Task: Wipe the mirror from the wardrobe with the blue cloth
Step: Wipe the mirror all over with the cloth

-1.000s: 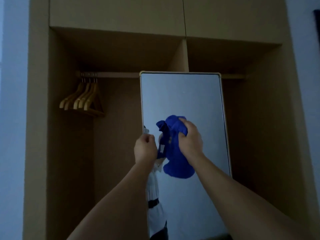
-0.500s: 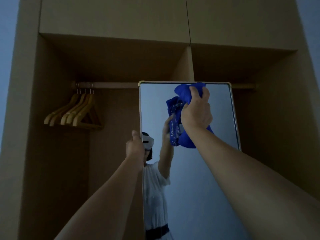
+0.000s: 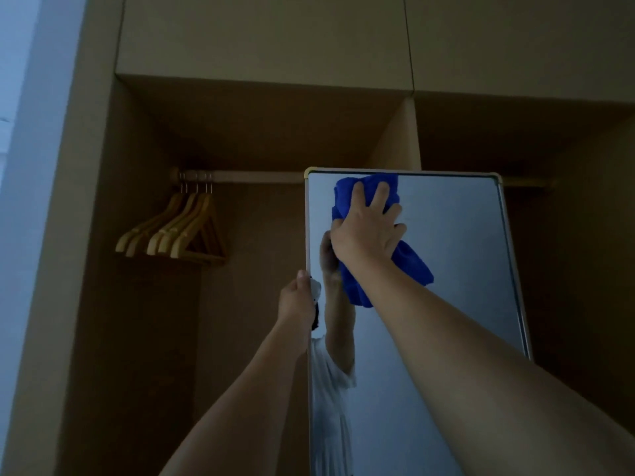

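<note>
I've got the right hand (image 3: 366, 231) up near the top of the mirror (image 3: 446, 269), centre of the frame, fingers (image 3: 381, 194) spread and curled over the bunched blue cloth (image 3: 412, 266), pressing it against the glass just under the top edge; the left hand (image 3: 297, 300) grips the mirror's left edge lower down, thumb on the frame; the mirror stands upright in front of the wardrobe (image 3: 261, 125); wooden hangers (image 3: 178, 231) hang on the rail (image 3: 247, 176) at centre left

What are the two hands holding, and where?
Right hand grips the bunched blue cloth near its top, against the mirror; left hand holds the mirror's left edge.
</note>
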`<control>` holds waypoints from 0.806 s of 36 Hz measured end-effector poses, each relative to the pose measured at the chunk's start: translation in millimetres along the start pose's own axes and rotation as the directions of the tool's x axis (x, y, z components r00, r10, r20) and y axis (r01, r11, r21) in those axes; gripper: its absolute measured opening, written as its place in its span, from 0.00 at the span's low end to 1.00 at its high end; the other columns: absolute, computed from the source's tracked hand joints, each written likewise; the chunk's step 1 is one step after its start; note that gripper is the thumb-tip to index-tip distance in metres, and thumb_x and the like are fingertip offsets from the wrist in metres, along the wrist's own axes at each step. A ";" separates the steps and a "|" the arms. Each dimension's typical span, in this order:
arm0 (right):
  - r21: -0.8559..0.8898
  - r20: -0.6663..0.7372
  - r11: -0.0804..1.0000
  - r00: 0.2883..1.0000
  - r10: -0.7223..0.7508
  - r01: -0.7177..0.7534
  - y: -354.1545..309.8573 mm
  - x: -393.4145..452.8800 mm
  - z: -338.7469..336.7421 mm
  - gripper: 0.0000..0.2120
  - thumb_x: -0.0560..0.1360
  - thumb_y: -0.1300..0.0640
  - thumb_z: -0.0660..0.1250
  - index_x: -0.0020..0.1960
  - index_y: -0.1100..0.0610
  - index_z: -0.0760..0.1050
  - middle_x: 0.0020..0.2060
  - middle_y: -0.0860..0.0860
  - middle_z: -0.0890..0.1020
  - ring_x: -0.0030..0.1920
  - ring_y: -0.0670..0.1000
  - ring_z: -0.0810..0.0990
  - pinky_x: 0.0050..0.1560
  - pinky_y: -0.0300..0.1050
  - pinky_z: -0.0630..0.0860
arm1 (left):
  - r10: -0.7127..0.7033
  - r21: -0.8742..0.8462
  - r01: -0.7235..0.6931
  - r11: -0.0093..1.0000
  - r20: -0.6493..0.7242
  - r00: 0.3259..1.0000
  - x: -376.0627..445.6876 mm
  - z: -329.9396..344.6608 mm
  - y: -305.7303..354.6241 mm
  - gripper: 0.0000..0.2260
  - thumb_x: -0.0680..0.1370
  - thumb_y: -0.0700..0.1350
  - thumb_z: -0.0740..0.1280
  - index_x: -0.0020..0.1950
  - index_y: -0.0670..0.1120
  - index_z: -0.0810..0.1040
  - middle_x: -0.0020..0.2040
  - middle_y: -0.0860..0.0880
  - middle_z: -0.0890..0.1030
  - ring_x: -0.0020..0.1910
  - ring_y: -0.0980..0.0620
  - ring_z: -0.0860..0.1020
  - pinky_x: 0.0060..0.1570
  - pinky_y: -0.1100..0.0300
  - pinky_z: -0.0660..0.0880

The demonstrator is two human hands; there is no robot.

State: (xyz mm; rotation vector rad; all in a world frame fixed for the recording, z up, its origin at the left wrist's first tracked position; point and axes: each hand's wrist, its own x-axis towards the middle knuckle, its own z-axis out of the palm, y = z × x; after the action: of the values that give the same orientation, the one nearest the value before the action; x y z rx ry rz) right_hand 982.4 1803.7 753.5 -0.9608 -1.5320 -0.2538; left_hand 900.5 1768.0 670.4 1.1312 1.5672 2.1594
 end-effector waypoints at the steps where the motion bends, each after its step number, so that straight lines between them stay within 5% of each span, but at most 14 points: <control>1: -0.008 -0.001 1.000 1.000 -0.021 0.021 -3.4 0.3 1.0 0.32 0.77 0.49 0.62 0.76 0.51 0.52 0.76 0.57 0.52 0.69 0.62 0.60 0.64 0.59 0.64 | 0.002 0.014 -0.002 1.000 0.001 1.000 -1.3 0.0 0.2 0.18 0.82 0.56 0.50 0.49 0.46 0.74 0.43 0.42 0.76 0.39 0.46 0.75 0.37 0.56 0.73; 5: -0.017 0.005 0.995 0.995 -0.099 0.099 -20.0 4.0 1.4 0.34 0.76 0.49 0.64 0.76 0.49 0.51 0.76 0.56 0.51 0.69 0.62 0.59 0.64 0.60 0.62 | 0.019 0.010 -0.019 1.000 0.021 1.000 -1.9 -0.5 0.5 0.19 0.82 0.56 0.51 0.48 0.45 0.75 0.43 0.41 0.78 0.40 0.46 0.75 0.41 0.54 0.72; 9: -0.009 0.000 0.988 0.988 -0.152 0.152 -34.0 10.3 -0.1 0.34 0.75 0.49 0.66 0.75 0.47 0.53 0.75 0.55 0.50 0.68 0.62 0.60 0.63 0.59 0.62 | 0.046 0.013 -0.046 0.999 -0.003 0.999 3.5 -1.3 -4.1 0.14 0.82 0.55 0.51 0.40 0.55 0.70 0.40 0.50 0.77 0.39 0.54 0.75 0.38 0.60 0.70; 14: -0.012 -0.049 0.978 0.977 -0.207 0.206 -27.8 6.9 -0.8 0.30 0.74 0.51 0.66 0.73 0.46 0.60 0.74 0.55 0.55 0.65 0.61 0.63 0.62 0.59 0.63 | 0.046 0.013 -0.046 0.999 0.000 0.999 -1.3 -0.8 -2.0 0.16 0.82 0.55 0.51 0.56 0.48 0.74 0.36 0.55 0.72 0.36 0.59 0.70 0.32 0.63 0.64; 17: -0.034 -0.100 0.971 0.966 -0.240 0.238 -16.3 -10.4 1.8 0.27 0.73 0.53 0.67 0.70 0.48 0.63 0.72 0.55 0.59 0.64 0.61 0.65 0.61 0.59 0.64 | 0.052 0.044 -0.052 0.998 -0.016 0.999 -3.2 0.1 -1.1 0.14 0.82 0.55 0.51 0.45 0.53 0.72 0.36 0.54 0.73 0.36 0.58 0.72 0.31 0.63 0.64; 19: -0.033 -0.126 0.967 0.959 -0.255 0.253 -5.9 -29.3 7.3 0.28 0.72 0.54 0.68 0.69 0.48 0.65 0.72 0.55 0.60 0.63 0.60 0.65 0.60 0.59 0.65 | 0.053 0.057 -0.052 0.997 -0.016 0.998 -5.1 0.0 -1.0 0.15 0.82 0.55 0.51 0.43 0.53 0.73 0.39 0.50 0.77 0.39 0.54 0.76 0.35 0.60 0.71; 23: -0.026 -0.136 0.959 0.949 -0.284 0.283 16.5 -66.6 22.3 0.29 0.70 0.54 0.69 0.69 0.47 0.65 0.72 0.54 0.61 0.64 0.60 0.65 0.61 0.59 0.64 | 0.074 0.004 -0.074 0.997 0.016 0.997 -10.3 0.7 -5.3 0.21 0.82 0.54 0.50 0.60 0.42 0.75 0.54 0.39 0.80 0.55 0.43 0.78 0.56 0.48 0.75; 29: -0.054 -0.107 0.946 0.940 -0.325 0.321 24.1 -62.8 27.3 0.32 0.70 0.55 0.69 0.72 0.46 0.62 0.73 0.53 0.59 0.65 0.60 0.64 0.62 0.59 0.63 | 0.091 -0.010 -0.091 0.996 -0.018 0.996 -2.7 3.1 -13.3 0.19 0.82 0.55 0.50 0.49 0.45 0.75 0.44 0.42 0.81 0.43 0.49 0.80 0.44 0.54 0.76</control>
State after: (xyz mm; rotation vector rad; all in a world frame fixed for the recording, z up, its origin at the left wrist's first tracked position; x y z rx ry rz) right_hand 973.4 1810.4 681.8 -0.7048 -1.5786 -0.5634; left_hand 901.3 1773.8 657.7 1.2058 1.5381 2.2385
